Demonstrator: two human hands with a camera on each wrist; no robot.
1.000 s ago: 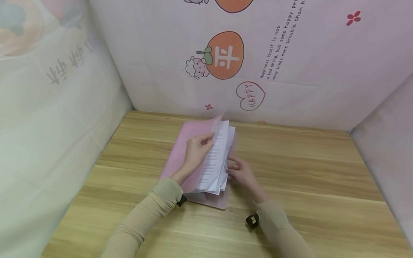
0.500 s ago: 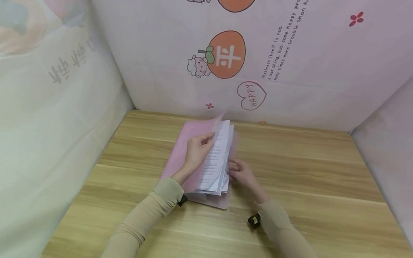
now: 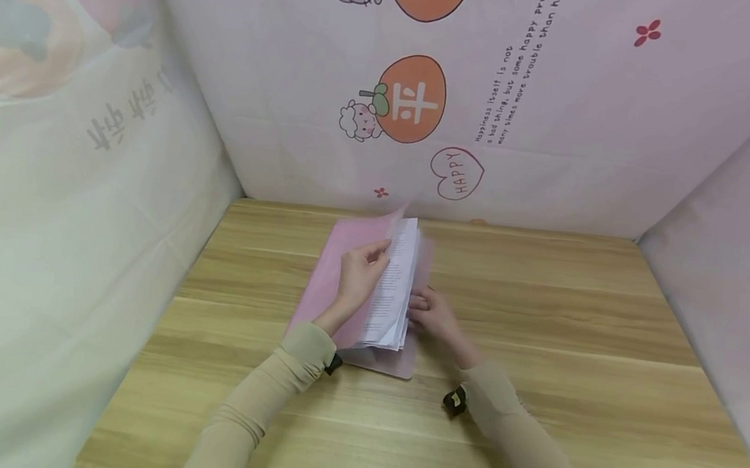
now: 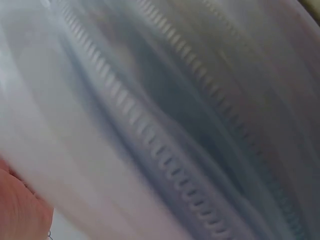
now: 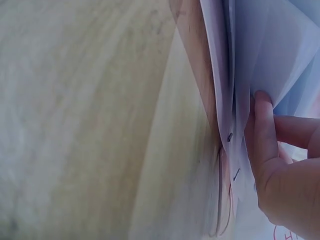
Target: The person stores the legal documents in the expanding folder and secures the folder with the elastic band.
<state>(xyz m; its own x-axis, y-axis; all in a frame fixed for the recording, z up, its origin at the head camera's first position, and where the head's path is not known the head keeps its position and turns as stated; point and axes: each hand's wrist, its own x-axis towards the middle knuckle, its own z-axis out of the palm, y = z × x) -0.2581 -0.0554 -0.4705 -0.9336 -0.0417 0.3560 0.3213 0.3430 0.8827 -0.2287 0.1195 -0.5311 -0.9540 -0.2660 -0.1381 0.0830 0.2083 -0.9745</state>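
A pink translucent folder (image 3: 325,274) lies on the table with its cover raised on the right side. Inside it is a stack of printed paper sheets (image 3: 391,294). My left hand (image 3: 359,273) pinches the raised edge of the cover. At the right edge of the stack, my right hand (image 3: 436,314) touches the sheets with its fingers fairly straight. The right wrist view has the right hand (image 5: 290,170) with fingertips against the white sheets (image 5: 272,50), some of them stapled. Close-up, the folder (image 4: 65,115) is blurred, showing ridged strips; only part of the left hand (image 4: 22,212) appears.
The wooden table (image 3: 572,338) extends around the folder. A printed cloth wall (image 3: 551,182) stands close behind the folder's far edge. White cloth walls rise at the left (image 3: 116,243) and right (image 3: 733,218). Both forearms wear beige sleeves (image 3: 249,408) and dark wrist cameras (image 3: 455,401).
My right hand has shifted slightly left, and the sheets' right edges now lie closer together and further left. My left hand stays at the cover, nearly unmoved.
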